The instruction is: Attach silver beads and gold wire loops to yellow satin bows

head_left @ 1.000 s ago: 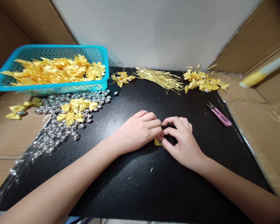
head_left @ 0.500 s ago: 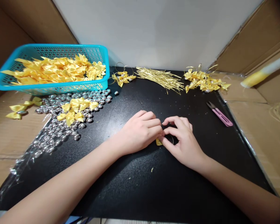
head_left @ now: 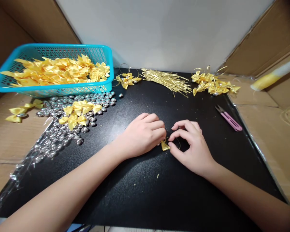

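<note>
Both forearms in from the near edge, wrists low on the black table (head_left: pixel 135 193), meeting at its middle. Left hand (head_left: pixel 141 137) knuckles up, fingers curled under and closed on one yellow bow (head_left: pixel 164 145), only a corner of it peeping out below the fingertips. Right hand (head_left: pixel 193 148) just beside, thumb and forefinger pinched together on a thin gold cord (head_left: pixel 179 145) looping from the bow; other fingers arched above, palm off the table.

Around them:
- One turquoise basket (head_left: pixel 103 64) at far left, heaped with yellow bows, too many to count.
- One spread of silver beads (head_left: pixel 62 135) before it, a few bows lying on top.
- Two bows (head_left: pixel 16 114) apart on the cardboard at left.
- One small cluster of corded bows (head_left: pixel 127 80) by the basket's corner.
- One bundle of gold cords (head_left: pixel 166 80) at the far edge.
- One heap of corded bows (head_left: pixel 212 85) at far right.
- One pair of pink snips (head_left: pixel 228 118) right of the hands, well apart.

Nothing between hands and snips; a few scraps on the table.
</note>
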Available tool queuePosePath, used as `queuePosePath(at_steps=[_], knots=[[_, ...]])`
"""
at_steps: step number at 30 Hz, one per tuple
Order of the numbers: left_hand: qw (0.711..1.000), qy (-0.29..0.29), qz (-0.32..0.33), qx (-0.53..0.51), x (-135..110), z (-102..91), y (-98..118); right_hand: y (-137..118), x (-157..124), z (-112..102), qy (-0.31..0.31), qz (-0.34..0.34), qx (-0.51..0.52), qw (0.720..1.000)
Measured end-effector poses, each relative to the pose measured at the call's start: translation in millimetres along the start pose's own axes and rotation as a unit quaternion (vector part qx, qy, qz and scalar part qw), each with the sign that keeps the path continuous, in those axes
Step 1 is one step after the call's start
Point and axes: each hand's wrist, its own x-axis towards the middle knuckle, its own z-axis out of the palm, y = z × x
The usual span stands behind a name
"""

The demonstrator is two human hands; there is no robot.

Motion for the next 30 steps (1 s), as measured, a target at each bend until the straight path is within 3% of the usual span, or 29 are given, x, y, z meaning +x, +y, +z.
queuePosePath(at_steps=[12, 24, 30], knots=[[1.0, -0.013, -0.004, -0.027, 0.1, 0.2, 1.4, -7.0, 0.7, 4.6, -0.008, 0.032, -0.019, 0.999], [0.999, 0.002, -0.012, -0.038, 0.3, -0.2, 4.3, -4.8, 3.5, 8.4, 0.007, 0.017, -0.025, 1.0], [0.994, -0.004, -0.039, -0.101, 1.2, -0.5, 4.2, -5.5, 4.7, 8.1, 0.004, 0.024, -0.019, 1.0]])
